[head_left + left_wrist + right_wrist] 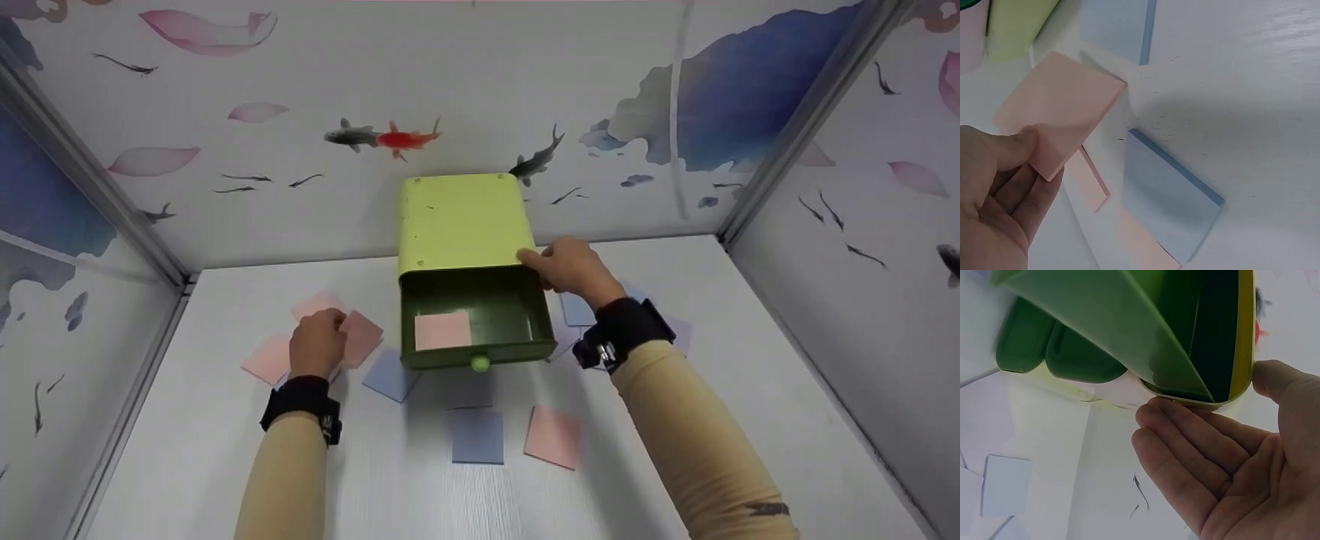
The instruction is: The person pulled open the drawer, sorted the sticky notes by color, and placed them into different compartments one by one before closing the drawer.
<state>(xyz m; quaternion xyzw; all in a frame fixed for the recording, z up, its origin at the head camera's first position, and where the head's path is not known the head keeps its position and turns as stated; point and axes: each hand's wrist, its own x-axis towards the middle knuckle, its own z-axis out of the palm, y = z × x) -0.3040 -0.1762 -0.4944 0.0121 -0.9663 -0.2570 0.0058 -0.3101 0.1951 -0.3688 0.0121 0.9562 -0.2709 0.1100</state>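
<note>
- Head view: a lime-green, round-cornered box cabinet (465, 221) stands near the back of the white surface (652, 457), with its dark-green drawer (511, 315) pulled out toward the person.
- Left hand (319, 345) has closed to a light pinch on a thin pink square pad (1064, 104), thumb over one corner and fingers beneath, holding it tilted just left of the drawer.
- Right hand (574, 270) spans the cabinet's front corner, thumb on the top edge and fingers along the side, only partly bent.
- To handle this well, I'd keep the pinch at the corner so the rest of the pad stays free, and lift it enough to clear the drawer's rim.
- A steady, gentle brace from the right hand should stop the cabinet shifting, I think, with the fingertips kept out of the opening.
- Another pink square (442, 331) lies inside the drawer, on its left side as I see it.
- Blue square pads (478, 436) lie about, crisp-edged and matt, probably paper; the drawer's inside has a slight gloss, and its small light-green knob (481, 363) is round.
</note>
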